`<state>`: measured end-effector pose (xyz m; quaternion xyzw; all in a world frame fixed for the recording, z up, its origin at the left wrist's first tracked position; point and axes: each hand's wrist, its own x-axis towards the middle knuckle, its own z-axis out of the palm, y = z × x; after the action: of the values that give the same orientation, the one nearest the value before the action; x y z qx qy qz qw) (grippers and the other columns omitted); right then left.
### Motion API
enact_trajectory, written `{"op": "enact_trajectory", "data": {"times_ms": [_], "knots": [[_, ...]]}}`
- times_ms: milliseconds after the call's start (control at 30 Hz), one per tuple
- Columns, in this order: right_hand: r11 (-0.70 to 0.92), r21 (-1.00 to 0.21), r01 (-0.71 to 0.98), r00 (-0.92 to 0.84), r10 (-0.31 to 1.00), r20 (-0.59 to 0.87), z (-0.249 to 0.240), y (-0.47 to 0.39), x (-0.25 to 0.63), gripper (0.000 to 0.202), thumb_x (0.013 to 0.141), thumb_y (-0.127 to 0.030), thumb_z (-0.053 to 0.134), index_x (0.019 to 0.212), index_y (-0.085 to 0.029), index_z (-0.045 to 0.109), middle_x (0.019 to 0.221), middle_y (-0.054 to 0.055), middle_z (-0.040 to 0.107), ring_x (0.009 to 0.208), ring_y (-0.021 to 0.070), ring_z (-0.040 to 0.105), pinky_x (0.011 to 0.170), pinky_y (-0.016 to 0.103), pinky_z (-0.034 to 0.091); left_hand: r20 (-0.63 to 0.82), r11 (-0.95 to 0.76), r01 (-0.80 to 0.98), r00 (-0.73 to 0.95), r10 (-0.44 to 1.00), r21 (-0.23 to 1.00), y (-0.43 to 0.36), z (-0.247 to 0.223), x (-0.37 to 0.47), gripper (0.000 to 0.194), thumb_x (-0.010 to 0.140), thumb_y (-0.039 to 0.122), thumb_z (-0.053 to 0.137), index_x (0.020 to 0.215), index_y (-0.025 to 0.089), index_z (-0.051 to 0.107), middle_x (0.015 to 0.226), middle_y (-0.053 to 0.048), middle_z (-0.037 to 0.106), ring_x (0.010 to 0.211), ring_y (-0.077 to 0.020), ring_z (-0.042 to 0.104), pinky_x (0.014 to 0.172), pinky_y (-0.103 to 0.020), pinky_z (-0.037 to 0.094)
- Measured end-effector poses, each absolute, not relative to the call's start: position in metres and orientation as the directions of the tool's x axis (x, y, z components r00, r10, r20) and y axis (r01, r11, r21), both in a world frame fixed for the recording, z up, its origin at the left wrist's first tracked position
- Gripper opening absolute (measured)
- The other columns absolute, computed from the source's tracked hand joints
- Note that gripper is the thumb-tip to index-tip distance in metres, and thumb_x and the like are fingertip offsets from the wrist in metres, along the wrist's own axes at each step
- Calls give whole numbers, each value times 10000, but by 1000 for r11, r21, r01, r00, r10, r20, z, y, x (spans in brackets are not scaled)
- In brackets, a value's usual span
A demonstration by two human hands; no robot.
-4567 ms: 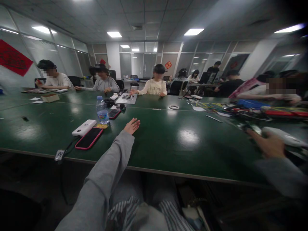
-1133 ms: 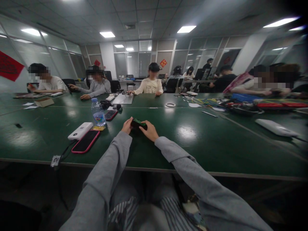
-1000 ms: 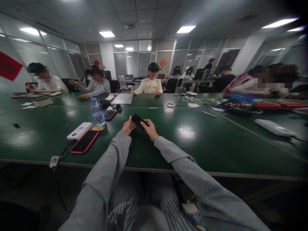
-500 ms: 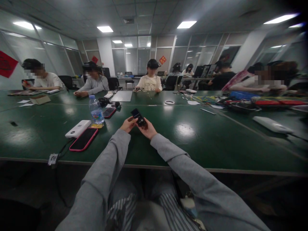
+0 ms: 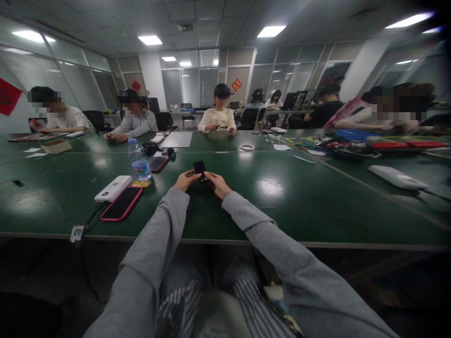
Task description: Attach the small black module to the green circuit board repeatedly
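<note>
Over the green table (image 5: 225, 211), both of my hands hold a small black device (image 5: 199, 166) with a flat, dark, screen-like upper part. Its exact kind is too small to make out. My left hand (image 5: 185, 180) is closed on its left side, thumb on the front. From the right, my right hand (image 5: 219, 184) grips the lower part, partly hiding it. To the left lie a phone with a red-pink edge (image 5: 121, 204) and a white power bank (image 5: 113, 188). Behind them a labelled water bottle (image 5: 139, 162) stands upright.
Another phone (image 5: 159, 164) lies beyond the bottle. A white ring (image 5: 246, 147) rests farther back. Cables (image 5: 299, 142) and a blue container (image 5: 355, 135) crowd the far right, with a white device (image 5: 396, 178) nearer. Several people sit around, one directly opposite (image 5: 216, 119).
The device has turned from a leftward slant to nearly straight, its upper part now more upright. My right hand has shifted from beneath it to its right side.
</note>
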<state>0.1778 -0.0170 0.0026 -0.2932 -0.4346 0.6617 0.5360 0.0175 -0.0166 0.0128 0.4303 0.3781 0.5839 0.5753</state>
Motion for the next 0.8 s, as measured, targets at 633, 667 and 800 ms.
{"op": "enact_trajectory", "data": {"times_ms": [633,667,800], "knots": [[-78,-899,-430,-342,936,82,4,-22,181,470,640,-220,775,1045,-133,552,961,54,624,794,122,614,703,226,526,47,-34,-301,39,998,953,-13,8,15,549,500,211,839,989,70,635,807,-95,678,673,-143,634,719,-298,494],[-78,-899,-430,-342,936,82,4,-23,181,479,637,-217,776,1052,-135,550,951,53,625,789,123,614,707,231,525,54,-37,-301,47,997,953,-13,8,15,551,500,211,839,991,70,634,814,-97,678,683,-147,636,724,-299,494],[-50,-902,-429,-331,938,105,4,-25,180,519,623,-212,780,1081,-142,546,901,41,625,772,124,608,702,231,514,63,-38,-295,76,995,955,-15,8,13,557,501,204,838,999,69,629,824,-101,676,722,-163,641,752,-310,489]]}}
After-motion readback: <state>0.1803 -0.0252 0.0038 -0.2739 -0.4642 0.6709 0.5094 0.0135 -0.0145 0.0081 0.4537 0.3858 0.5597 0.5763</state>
